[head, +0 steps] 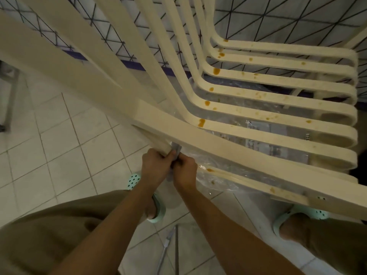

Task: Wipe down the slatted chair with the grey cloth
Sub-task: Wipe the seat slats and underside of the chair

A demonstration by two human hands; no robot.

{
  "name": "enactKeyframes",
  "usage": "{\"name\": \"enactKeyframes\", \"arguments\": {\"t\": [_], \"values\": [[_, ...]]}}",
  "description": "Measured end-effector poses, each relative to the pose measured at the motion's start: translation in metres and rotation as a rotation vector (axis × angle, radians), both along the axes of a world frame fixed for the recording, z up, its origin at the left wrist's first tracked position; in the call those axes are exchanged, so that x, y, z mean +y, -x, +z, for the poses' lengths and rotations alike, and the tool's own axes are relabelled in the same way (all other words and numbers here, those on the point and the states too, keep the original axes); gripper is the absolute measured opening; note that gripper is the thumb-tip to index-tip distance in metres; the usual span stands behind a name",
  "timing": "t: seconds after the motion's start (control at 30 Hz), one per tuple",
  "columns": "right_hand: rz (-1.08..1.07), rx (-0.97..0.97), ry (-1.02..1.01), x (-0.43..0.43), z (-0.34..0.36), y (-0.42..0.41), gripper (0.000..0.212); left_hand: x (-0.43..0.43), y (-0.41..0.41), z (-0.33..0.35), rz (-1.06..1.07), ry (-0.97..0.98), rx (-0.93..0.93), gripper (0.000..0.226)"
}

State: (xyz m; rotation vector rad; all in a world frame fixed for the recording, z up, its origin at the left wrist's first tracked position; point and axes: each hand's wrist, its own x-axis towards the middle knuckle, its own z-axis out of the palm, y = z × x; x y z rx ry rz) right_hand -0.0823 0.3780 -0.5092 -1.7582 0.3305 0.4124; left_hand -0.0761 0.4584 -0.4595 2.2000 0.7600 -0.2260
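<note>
A cream slatted chair (238, 147) fills the view from above, its back slats rising at upper left and its seat slats running right. Orange-brown drips and spots dot the seat slats (216, 70). The grey cloth (176, 150) shows only as a small strip between my two hands, under the chair's near side rail. My left hand (156, 165) is closed on the cloth and presses against the end of a lower bar. Touching it on the right, my right hand (185, 171) also grips the cloth. Most of the cloth is hidden.
Clear plastic wrap (214, 179) lies on the pale tiled floor (65, 147) under the chair. My feet in mint clogs (135, 180) stand close to the chair's rail. A thin metal rod (166, 247) lies on the floor near me. A grey frame (10, 92) stands at far left.
</note>
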Motion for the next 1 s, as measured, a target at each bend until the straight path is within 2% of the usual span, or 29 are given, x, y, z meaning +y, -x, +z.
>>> {"name": "enactKeyframes", "arguments": {"t": [0.1, 0.17, 0.23, 0.3, 0.4, 0.5, 0.53, 0.63, 0.67, 0.8, 0.87, 0.93, 1.0], "values": [[-0.090, -0.069, -0.078, 0.002, 0.005, 0.009, 0.021, 0.000, -0.001, -0.002, 0.007, 0.011, -0.036, 0.045], [-0.014, -0.137, -0.084, -0.006, 0.002, 0.009, 0.032, 0.000, -0.001, -0.002, -0.020, -0.023, -0.023, 0.050], [0.091, -0.167, -0.022, -0.019, -0.002, 0.002, 0.029, 0.002, 0.000, -0.004, -0.024, -0.022, -0.006, 0.051], [0.190, -0.139, -0.036, -0.027, -0.004, -0.007, 0.011, 0.004, 0.001, -0.005, -0.009, 0.003, 0.004, 0.045], [0.195, -0.010, -0.253, -0.031, -0.004, -0.017, 0.018, 0.004, 0.002, -0.007, -0.014, -0.002, 0.006, 0.043], [0.287, -0.030, -0.082, -0.034, -0.007, -0.017, 0.007, 0.003, 0.002, -0.010, 0.010, -0.011, 0.000, 0.044], [0.383, -0.057, 0.025, -0.038, -0.011, -0.016, 0.012, 0.003, 0.002, -0.011, 0.016, -0.017, -0.004, 0.045], [0.791, -0.200, 0.380, -0.041, -0.030, -0.013, 0.046, 0.003, 0.003, -0.017, 0.010, -0.045, 0.003, 0.040], [0.858, -0.230, 0.437, -0.042, -0.033, -0.011, 0.051, 0.004, 0.005, -0.020, 0.002, -0.052, 0.003, 0.039], [0.942, -0.343, 0.625, -0.037, -0.034, -0.006, 0.047, 0.004, 0.010, -0.024, -0.045, -0.044, 0.026, 0.036], [0.994, -0.256, 0.607, -0.036, -0.046, -0.004, 0.050, 0.003, 0.011, -0.026, -0.060, -0.034, 0.128, 0.029], [1.008, -0.284, 0.643, -0.034, -0.046, -0.003, 0.051, 0.001, 0.012, -0.030, -0.034, 0.054, 0.293, 0.025], [1.007, -0.409, 0.675, -0.034, -0.042, -0.003, 0.064, -0.003, 0.014, -0.034, 0.011, 0.170, 0.389, 0.022]]}}
